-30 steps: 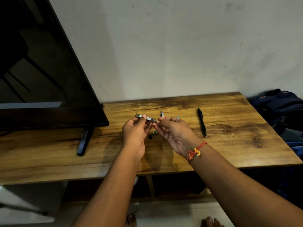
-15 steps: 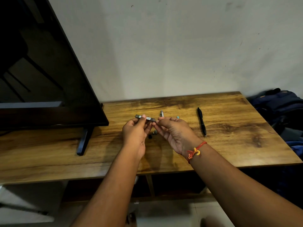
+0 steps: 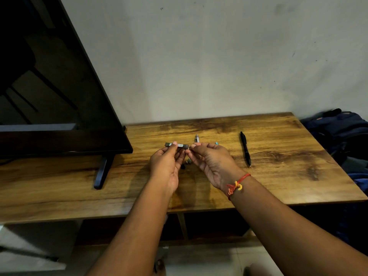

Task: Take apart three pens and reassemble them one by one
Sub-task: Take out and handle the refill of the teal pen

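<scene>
My left hand point(image 3: 166, 166) pinches a dark grey pen barrel point(image 3: 177, 145) held level above the wooden table point(image 3: 278, 176). My right hand point(image 3: 211, 164) pinches the barrel's right end with thumb and fingertips; what it holds there is hidden. A silver-tipped pen part point(image 3: 197, 137) pokes out behind my hands, and a teal piece point(image 3: 217, 143) shows past my right fingers. Small dark and teal bits point(image 3: 186, 163) lie on the table under my hands. A whole black pen point(image 3: 245, 148) lies to the right.
A large black TV point(image 3: 49, 92) on a stand foot point(image 3: 101, 172) fills the table's left side. A dark blue backpack point(image 3: 338, 132) lies beyond the table's right edge. The wall is close behind the table.
Hardly anything differs; both hands stay together on the grey barrel, with only slight finger motion at its right end.
</scene>
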